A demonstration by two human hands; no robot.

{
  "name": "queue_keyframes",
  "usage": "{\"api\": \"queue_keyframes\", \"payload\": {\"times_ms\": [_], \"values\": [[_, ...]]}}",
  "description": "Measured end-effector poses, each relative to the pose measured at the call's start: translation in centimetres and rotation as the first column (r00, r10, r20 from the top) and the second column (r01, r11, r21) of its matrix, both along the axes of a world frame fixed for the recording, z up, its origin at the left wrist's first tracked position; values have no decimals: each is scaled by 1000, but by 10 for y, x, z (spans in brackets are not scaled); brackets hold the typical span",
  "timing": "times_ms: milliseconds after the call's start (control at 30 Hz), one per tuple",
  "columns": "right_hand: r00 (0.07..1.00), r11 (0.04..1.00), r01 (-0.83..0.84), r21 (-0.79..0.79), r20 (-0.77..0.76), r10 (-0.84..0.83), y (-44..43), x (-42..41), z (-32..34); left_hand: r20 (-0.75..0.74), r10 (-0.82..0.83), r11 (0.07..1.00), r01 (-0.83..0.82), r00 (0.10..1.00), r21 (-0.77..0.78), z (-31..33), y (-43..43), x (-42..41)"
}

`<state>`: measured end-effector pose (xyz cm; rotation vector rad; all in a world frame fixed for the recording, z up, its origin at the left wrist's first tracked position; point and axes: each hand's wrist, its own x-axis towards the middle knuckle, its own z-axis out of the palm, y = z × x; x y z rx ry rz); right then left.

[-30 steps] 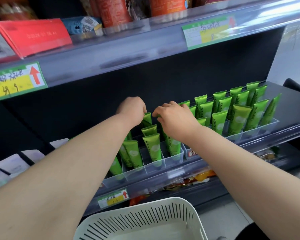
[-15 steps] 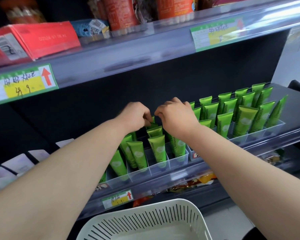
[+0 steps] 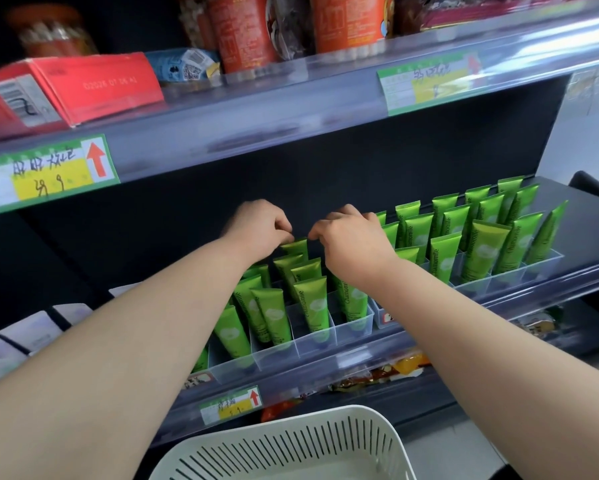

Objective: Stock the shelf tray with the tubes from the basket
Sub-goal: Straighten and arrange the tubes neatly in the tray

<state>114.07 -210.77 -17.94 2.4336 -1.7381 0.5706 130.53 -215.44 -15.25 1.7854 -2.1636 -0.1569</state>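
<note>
Several green tubes stand upright in a clear divided shelf tray [image 3: 320,342] on the middle shelf. My left hand [image 3: 256,227] and my right hand [image 3: 351,237] meet over the back of the tray. Both pinch the crimped top edge of one green tube [image 3: 296,245] standing in a back row. A second clear tray [image 3: 519,277] to the right holds several more green tubes. The white slotted basket [image 3: 291,441] sits below at the bottom edge; the part of its inside that shows holds no tubes.
The upper shelf [image 3: 291,109] juts out above my hands with red boxes, orange canisters and price labels. White packets [image 3: 31,334] lie left of the tray. Snack packs [image 3: 377,375] fill the lower shelf behind a price tag [image 3: 230,405].
Both hands have lowered slightly and closed in on the same back-row tube top; the view has shifted a little.
</note>
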Motion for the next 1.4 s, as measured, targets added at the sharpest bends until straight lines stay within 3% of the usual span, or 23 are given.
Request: {"api": "queue_keyframes", "payload": {"times_ms": [100, 233, 333, 467, 633, 767, 967, 1100, 1233, 1400], "values": [[1000, 1000, 9, -13, 12, -9, 0, -4, -1, 92, 11, 998, -17, 996, 64, -5, -4, -6], [999, 1000, -6, -20, 42, 6, -1, -8, -4, 129, 64, 997, -69, 989, 34, -13, -7, -17], [998, 1000, -8, -17, 57, 9, -2, -10, -6, 95, 73, 997, -71, 993, -20, -15, -6, -22], [998, 1000, -12, -21, 64, 13, -1, -8, -8, 80, 78, 997, -80, 994, 16, -16, -5, -17], [997, 999, -23, -35, 67, 25, 1, -3, -7, -55, 13, 999, -14, 998, -28, -3, 4, -1], [999, 999, 0, -35, 52, 1, 4, 1, -7, 94, -130, 984, 117, 987, 137, 3, 15, 4], [998, 999, 13, -33, 57, -11, 9, -2, -7, 144, -98, 994, 103, 985, -22, -8, 16, -4], [999, 1000, 3, -11, 51, -2, 11, -3, -4, 175, -95, 995, 95, 980, 9, -8, 16, -9], [999, 1000, -1, -9, 47, 1, 13, -3, -3, 105, -84, 995, 79, 991, 56, -5, 17, -5], [999, 999, -17, -34, 48, 19, 17, 3, -1, -3, -43, 999, 43, 999, 4, 6, 26, 6]]}}
